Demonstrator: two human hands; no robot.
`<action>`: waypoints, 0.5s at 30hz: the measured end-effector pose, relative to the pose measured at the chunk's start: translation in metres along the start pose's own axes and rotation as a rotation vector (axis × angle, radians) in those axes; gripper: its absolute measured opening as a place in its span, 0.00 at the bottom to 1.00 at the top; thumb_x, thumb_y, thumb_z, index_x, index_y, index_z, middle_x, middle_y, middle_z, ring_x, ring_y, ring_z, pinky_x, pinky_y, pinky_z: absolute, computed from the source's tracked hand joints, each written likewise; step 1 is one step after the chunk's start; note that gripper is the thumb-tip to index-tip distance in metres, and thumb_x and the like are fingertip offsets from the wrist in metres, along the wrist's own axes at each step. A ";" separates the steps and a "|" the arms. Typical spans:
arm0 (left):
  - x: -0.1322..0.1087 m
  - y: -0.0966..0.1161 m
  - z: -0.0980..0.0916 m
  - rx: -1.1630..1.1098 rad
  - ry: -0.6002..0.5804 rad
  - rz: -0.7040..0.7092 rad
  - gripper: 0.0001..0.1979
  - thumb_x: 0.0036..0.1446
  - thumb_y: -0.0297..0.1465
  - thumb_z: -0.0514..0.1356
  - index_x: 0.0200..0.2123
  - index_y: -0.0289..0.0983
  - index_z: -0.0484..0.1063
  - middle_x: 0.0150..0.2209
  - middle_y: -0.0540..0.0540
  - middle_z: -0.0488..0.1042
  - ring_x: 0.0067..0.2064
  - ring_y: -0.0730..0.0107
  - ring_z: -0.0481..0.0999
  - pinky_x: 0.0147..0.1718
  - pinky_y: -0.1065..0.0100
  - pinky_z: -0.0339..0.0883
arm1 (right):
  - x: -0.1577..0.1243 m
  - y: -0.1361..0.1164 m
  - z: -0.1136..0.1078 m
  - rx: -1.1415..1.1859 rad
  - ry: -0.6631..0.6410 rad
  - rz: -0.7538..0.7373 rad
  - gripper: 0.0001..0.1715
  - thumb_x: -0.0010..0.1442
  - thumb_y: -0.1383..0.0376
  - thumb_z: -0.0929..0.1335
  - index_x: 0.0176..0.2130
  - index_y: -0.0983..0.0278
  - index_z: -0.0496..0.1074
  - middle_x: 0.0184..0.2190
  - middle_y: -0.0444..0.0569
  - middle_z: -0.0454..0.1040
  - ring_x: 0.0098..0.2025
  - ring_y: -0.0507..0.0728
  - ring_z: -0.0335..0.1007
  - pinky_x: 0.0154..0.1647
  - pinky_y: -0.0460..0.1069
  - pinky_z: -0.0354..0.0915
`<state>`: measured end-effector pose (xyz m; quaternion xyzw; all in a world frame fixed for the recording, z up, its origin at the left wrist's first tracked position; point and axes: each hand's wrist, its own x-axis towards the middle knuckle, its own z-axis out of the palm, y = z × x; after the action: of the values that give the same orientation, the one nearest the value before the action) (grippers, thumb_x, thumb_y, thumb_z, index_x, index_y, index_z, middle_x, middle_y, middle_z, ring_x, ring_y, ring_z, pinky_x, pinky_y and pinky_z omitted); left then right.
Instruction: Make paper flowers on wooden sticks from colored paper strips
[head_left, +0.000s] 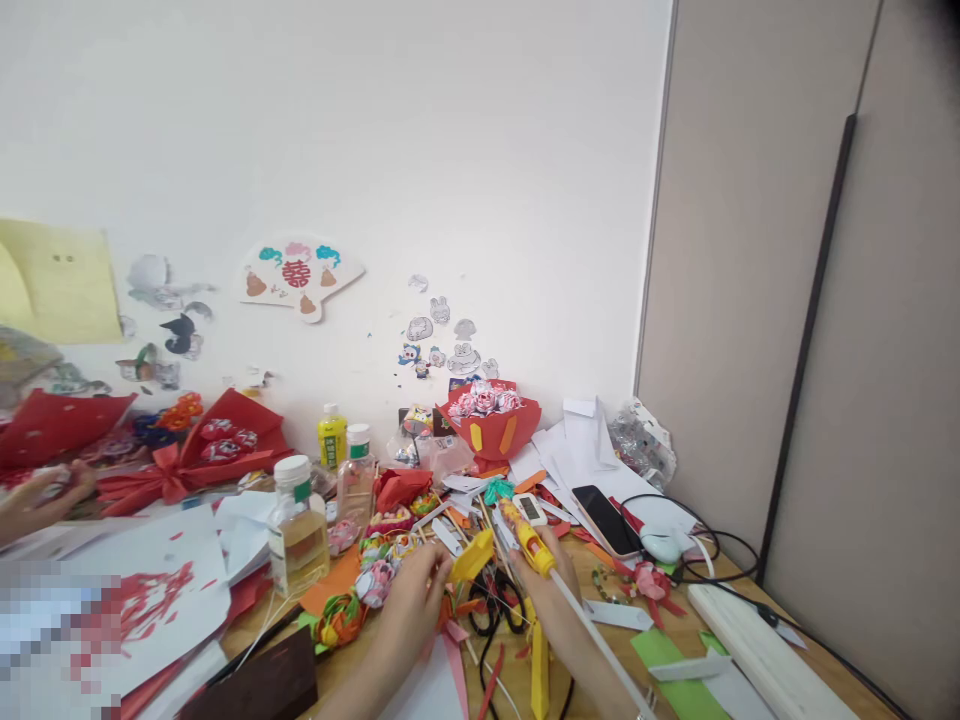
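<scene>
My left hand (420, 585) pinches a folded yellow paper strip (472, 557) between thumb and fingers. Close beside it, my right hand (551, 580) is closed round what looks like a yellow patterned glue gun (527, 537). A long white stick (600, 640) runs from its rear end back over my right forearm. Black-handled scissors (497, 602) lie on the table between my wrists. Another yellow paper strip (539, 670) rests below them. Paper-wrapped lollipops (375, 580) are heaped left of my left hand.
At the back stands a red paper bouquet (491, 425). A bottle of yellowish liquid (300, 530) stands left, near a dark box (255, 675). A phone (606, 520), black cable (712, 515) and white power strip (765, 650) lie right. Another person's hand (56, 495) reaches in at far left.
</scene>
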<state>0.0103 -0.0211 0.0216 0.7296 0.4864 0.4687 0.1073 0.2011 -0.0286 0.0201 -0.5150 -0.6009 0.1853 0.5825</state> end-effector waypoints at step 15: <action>0.000 0.002 -0.003 -0.192 0.062 -0.173 0.15 0.57 0.45 0.45 0.27 0.41 0.58 0.26 0.52 0.61 0.30 0.66 0.64 0.31 0.66 0.60 | 0.009 0.036 -0.002 -0.704 -0.340 0.119 0.19 0.45 0.73 0.66 0.41 0.67 0.68 0.42 0.58 0.69 0.45 0.64 0.65 0.43 0.52 0.59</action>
<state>0.0089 -0.0227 0.0242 0.6563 0.5037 0.5244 0.2016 0.2191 -0.0071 -0.0041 -0.6790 -0.6849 0.0840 0.2507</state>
